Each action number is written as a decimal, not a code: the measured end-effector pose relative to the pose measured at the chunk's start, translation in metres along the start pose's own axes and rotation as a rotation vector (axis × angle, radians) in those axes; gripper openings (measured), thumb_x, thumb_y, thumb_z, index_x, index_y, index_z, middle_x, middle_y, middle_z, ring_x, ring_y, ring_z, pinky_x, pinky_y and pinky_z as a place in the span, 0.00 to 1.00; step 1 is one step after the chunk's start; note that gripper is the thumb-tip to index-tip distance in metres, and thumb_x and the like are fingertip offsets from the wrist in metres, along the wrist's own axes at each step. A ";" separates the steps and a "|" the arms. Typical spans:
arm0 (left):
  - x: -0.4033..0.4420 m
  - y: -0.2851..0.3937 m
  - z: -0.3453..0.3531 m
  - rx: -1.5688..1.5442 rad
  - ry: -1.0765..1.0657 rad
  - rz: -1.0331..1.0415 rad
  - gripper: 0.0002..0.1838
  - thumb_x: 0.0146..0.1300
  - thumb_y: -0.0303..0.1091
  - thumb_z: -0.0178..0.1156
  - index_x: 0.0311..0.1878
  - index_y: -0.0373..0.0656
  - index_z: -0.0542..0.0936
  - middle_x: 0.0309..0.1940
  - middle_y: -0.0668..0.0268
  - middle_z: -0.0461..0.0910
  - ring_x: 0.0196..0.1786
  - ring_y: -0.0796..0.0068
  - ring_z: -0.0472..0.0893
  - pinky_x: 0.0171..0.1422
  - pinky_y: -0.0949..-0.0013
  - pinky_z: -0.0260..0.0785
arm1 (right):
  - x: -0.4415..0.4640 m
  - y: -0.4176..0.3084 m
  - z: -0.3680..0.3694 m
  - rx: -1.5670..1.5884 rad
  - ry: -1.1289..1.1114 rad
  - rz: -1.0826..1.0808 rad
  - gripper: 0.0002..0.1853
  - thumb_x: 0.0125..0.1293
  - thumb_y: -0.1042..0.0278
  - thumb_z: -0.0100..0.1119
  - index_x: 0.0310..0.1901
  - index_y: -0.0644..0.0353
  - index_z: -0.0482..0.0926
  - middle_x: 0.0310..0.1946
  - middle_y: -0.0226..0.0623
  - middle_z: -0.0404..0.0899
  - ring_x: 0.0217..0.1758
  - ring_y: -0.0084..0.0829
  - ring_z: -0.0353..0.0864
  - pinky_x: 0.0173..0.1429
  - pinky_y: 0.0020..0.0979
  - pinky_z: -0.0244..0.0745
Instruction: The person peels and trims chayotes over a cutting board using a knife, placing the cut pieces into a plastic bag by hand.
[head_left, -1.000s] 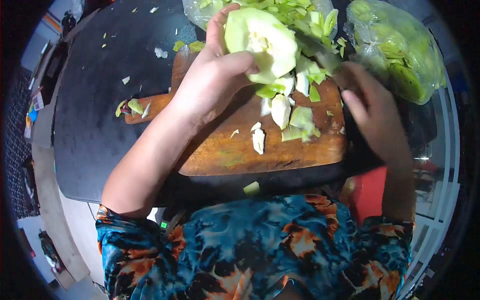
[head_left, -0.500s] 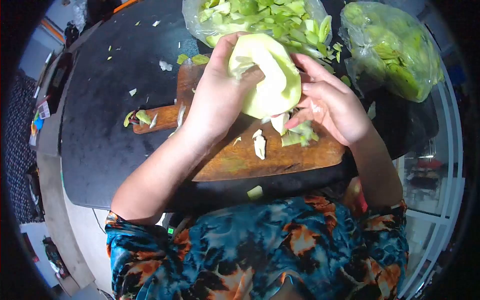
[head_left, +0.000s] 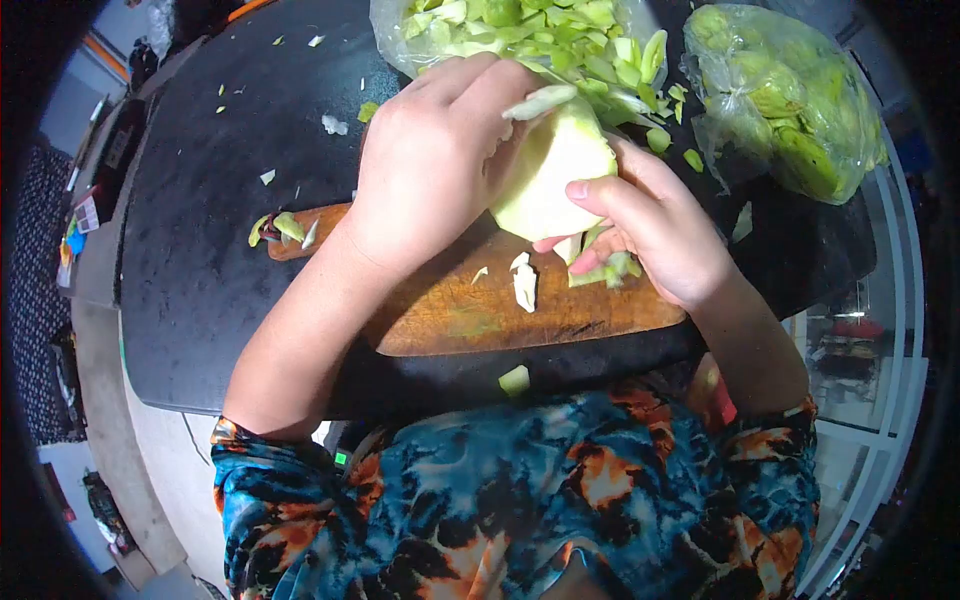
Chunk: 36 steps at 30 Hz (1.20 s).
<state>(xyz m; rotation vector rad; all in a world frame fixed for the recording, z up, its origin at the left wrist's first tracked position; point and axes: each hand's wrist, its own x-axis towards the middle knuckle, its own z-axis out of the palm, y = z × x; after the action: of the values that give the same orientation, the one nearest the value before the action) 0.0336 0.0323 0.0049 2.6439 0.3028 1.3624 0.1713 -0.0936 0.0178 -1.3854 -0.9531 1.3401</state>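
A smooth, pale green-white cabbage piece (head_left: 560,175) is held up over the wooden cutting board (head_left: 450,325). My left hand (head_left: 435,155) is closed over its far left side, its back toward me and its fingertips mostly hidden. A pale strip (head_left: 541,101) sticks out by those fingers. My right hand (head_left: 665,225) grips the right edge, thumb on the face and fingers beneath. White scraps (head_left: 525,285) lie on the board below, with green leafy bits (head_left: 608,270) under my right fingers.
An open clear bag of cut green pieces (head_left: 560,35) stands at the far edge. To its right sits a fuller plastic bag (head_left: 785,100) of green leaves. Trimmings (head_left: 288,228) lie by the board's handle, and more dot the black table (head_left: 200,320).
My left hand has shifted up and over the cabbage piece, covering more of it. The piece has tilted, and my right thumb now presses on its face.
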 end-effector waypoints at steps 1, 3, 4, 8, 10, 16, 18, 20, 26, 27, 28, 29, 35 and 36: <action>-0.001 0.000 0.001 -0.022 0.025 -0.010 0.06 0.55 0.26 0.63 0.36 0.39 0.78 0.27 0.56 0.76 0.28 0.59 0.76 0.34 0.67 0.70 | 0.001 0.003 0.000 0.000 0.001 -0.022 0.21 0.64 0.62 0.53 0.56 0.60 0.66 0.43 0.35 0.77 0.34 0.24 0.79 0.31 0.24 0.76; -0.006 -0.002 0.000 -0.005 0.005 -0.102 0.06 0.58 0.32 0.61 0.34 0.40 0.76 0.24 0.57 0.75 0.26 0.55 0.76 0.32 0.63 0.69 | 0.000 0.007 0.005 0.016 0.061 -0.044 0.22 0.65 0.63 0.52 0.58 0.59 0.65 0.43 0.34 0.77 0.36 0.24 0.79 0.31 0.25 0.77; -0.007 -0.002 -0.001 0.004 -0.006 -0.148 0.07 0.59 0.35 0.60 0.32 0.41 0.76 0.22 0.58 0.74 0.25 0.53 0.76 0.30 0.60 0.69 | 0.000 0.008 0.006 0.024 0.090 -0.054 0.22 0.65 0.63 0.51 0.59 0.59 0.65 0.44 0.34 0.77 0.36 0.24 0.79 0.31 0.25 0.77; -0.003 -0.002 0.004 -0.382 0.060 -0.450 0.12 0.63 0.38 0.58 0.30 0.37 0.75 0.16 0.59 0.71 0.20 0.67 0.72 0.27 0.67 0.65 | 0.004 0.014 -0.009 0.099 0.092 -0.036 0.23 0.65 0.64 0.52 0.60 0.59 0.65 0.44 0.34 0.76 0.36 0.23 0.79 0.29 0.24 0.76; 0.002 -0.005 0.000 -0.583 0.005 -0.642 0.14 0.66 0.39 0.55 0.34 0.36 0.76 0.15 0.65 0.71 0.20 0.80 0.70 0.26 0.71 0.64 | 0.003 0.017 -0.015 0.077 0.080 -0.067 0.22 0.65 0.64 0.53 0.59 0.60 0.66 0.44 0.34 0.77 0.37 0.22 0.79 0.27 0.24 0.76; 0.007 -0.022 -0.019 -0.152 -0.493 -0.674 0.20 0.66 0.45 0.55 0.40 0.33 0.79 0.22 0.71 0.77 0.25 0.79 0.72 0.31 0.70 0.66 | -0.006 0.014 -0.025 -0.066 0.154 -0.130 0.21 0.64 0.62 0.55 0.56 0.62 0.69 0.39 0.33 0.79 0.35 0.20 0.79 0.25 0.22 0.75; 0.011 -0.019 -0.026 0.092 -0.713 -0.537 0.19 0.64 0.44 0.57 0.43 0.33 0.78 0.27 0.66 0.78 0.28 0.74 0.74 0.35 0.70 0.67 | -0.005 0.018 -0.024 -0.088 0.163 -0.168 0.21 0.64 0.62 0.55 0.56 0.62 0.70 0.38 0.33 0.79 0.34 0.19 0.79 0.25 0.21 0.74; 0.008 -0.020 -0.026 0.280 -0.682 -0.299 0.20 0.62 0.43 0.59 0.45 0.33 0.77 0.33 0.62 0.79 0.33 0.70 0.75 0.39 0.70 0.68 | -0.006 0.017 -0.024 -0.100 0.165 -0.185 0.21 0.64 0.61 0.56 0.55 0.63 0.70 0.38 0.33 0.79 0.33 0.19 0.78 0.25 0.21 0.74; 0.003 -0.006 -0.019 -0.260 -0.369 -0.461 0.24 0.60 0.43 0.61 0.54 0.36 0.73 0.51 0.61 0.75 0.48 0.70 0.75 0.51 0.71 0.68 | -0.004 0.019 -0.020 0.035 0.128 -0.218 0.22 0.66 0.58 0.54 0.57 0.62 0.68 0.40 0.33 0.78 0.36 0.19 0.78 0.28 0.21 0.73; 0.004 0.003 -0.018 -0.587 -0.399 -0.655 0.25 0.60 0.42 0.61 0.56 0.37 0.72 0.51 0.62 0.75 0.48 0.71 0.75 0.51 0.71 0.68 | -0.004 0.018 -0.018 0.089 0.137 -0.226 0.22 0.67 0.58 0.53 0.58 0.62 0.67 0.41 0.33 0.77 0.37 0.19 0.77 0.31 0.21 0.73; 0.002 0.010 -0.017 -0.917 -0.420 -0.839 0.25 0.61 0.42 0.61 0.57 0.38 0.71 0.51 0.63 0.75 0.49 0.72 0.75 0.52 0.70 0.68 | -0.003 0.018 -0.014 0.140 0.147 -0.236 0.22 0.67 0.58 0.53 0.58 0.62 0.67 0.43 0.33 0.77 0.39 0.19 0.77 0.33 0.21 0.73; 0.001 0.016 -0.014 -1.086 -0.503 -0.889 0.27 0.62 0.41 0.60 0.60 0.37 0.68 0.50 0.64 0.75 0.50 0.75 0.75 0.54 0.71 0.68 | -0.002 0.017 -0.012 0.035 0.174 -0.300 0.22 0.68 0.58 0.52 0.58 0.63 0.66 0.43 0.34 0.76 0.40 0.20 0.76 0.36 0.22 0.72; -0.009 0.004 -0.001 -1.104 -0.346 -0.972 0.24 0.61 0.33 0.57 0.58 0.31 0.68 0.47 0.62 0.77 0.47 0.74 0.78 0.53 0.71 0.70 | -0.013 0.007 -0.032 -0.550 0.264 -0.545 0.21 0.67 0.60 0.52 0.55 0.65 0.66 0.42 0.38 0.73 0.43 0.27 0.71 0.49 0.27 0.67; -0.009 -0.001 -0.006 -1.033 -0.349 -0.970 0.24 0.61 0.35 0.58 0.57 0.32 0.69 0.45 0.62 0.78 0.44 0.76 0.79 0.48 0.73 0.71 | -0.018 0.009 -0.042 -0.728 0.308 -0.579 0.19 0.63 0.63 0.56 0.51 0.66 0.68 0.41 0.41 0.73 0.43 0.33 0.71 0.49 0.31 0.67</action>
<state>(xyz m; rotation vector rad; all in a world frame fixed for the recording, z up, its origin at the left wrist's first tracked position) 0.0240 0.0311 0.0012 1.4513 0.5354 0.4742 0.2110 -0.1175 0.0112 -1.5939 -1.5531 0.3275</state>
